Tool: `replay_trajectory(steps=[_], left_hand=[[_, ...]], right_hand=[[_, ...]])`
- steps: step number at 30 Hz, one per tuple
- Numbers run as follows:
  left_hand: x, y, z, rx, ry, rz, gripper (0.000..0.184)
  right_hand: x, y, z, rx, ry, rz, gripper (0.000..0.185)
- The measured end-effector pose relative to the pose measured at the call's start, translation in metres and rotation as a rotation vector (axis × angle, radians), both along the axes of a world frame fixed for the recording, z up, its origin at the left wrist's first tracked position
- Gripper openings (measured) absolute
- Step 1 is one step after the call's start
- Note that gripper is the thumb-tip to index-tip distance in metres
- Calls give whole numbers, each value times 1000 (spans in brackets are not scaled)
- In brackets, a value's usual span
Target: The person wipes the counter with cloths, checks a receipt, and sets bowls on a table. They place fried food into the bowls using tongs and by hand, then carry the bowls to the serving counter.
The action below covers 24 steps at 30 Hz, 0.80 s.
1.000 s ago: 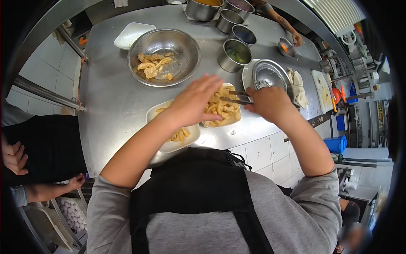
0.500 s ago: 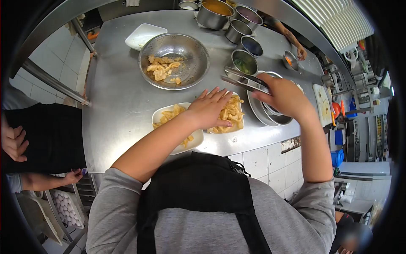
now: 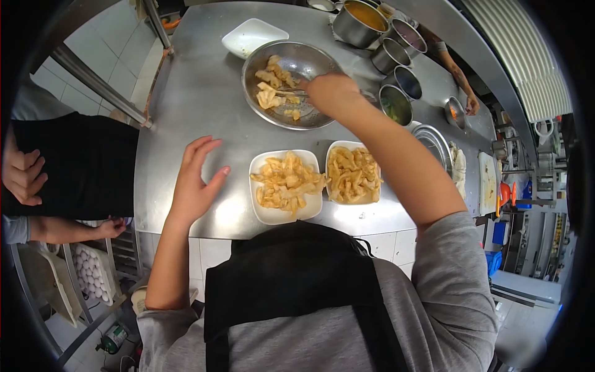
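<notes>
My right hand [image 3: 331,94] is over the perforated metal bowl [image 3: 313,59], closed on metal tongs [image 3: 296,92]. The tongs' tips reach golden battered fried pieces [image 3: 273,74] lying in the bowl's left part; whether they pinch a piece I cannot tell. My left hand [image 3: 197,180] hovers over the steel table, fingers apart, holding nothing. To its right stands a white square dish [image 3: 268,215] heaped with golden fried strips [image 3: 286,181]. Close beside that, a second white dish [image 3: 338,146] carries more fried strips [image 3: 353,173].
A white dish [image 3: 254,37] sits behind the bowl. Several metal pots [image 3: 365,28] line the back right, near another person's hand [image 3: 472,105] and a small bowl [image 3: 455,115]. Another person in a black apron [image 3: 77,167] stands at the left table edge [image 3: 137,180].
My right hand has swung left with the tongs, from above the pots into the metal bowl. My left hand has lifted off the right dish's strips and moved left. The view has shifted.
</notes>
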State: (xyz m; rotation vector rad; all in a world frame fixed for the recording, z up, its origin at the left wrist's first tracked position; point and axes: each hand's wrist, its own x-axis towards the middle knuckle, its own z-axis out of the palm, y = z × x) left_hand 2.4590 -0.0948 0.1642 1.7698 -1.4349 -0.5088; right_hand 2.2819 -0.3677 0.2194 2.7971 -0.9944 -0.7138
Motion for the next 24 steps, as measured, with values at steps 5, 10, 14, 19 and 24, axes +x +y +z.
replay_trajectory(steps=[5,10,14,19,24], left_hand=[[0,14,-28,-5,175,48,66],[-28,-2,-36,-182,205,-169,110],[-54,-13,-50,-141,219,-231,124],[-78,-18,-50,-81,36,-214,61],[-75,-12,-64,-100,42,-258,50]], right_hand=[[-55,27,45,-104,-104,96,37],[-90,105,99,-36,-64,137,33],[-84,145,76,51,-47,210,27],[-71,149,82,103,-33,177,35],[-62,107,108,62,-71,56,42]])
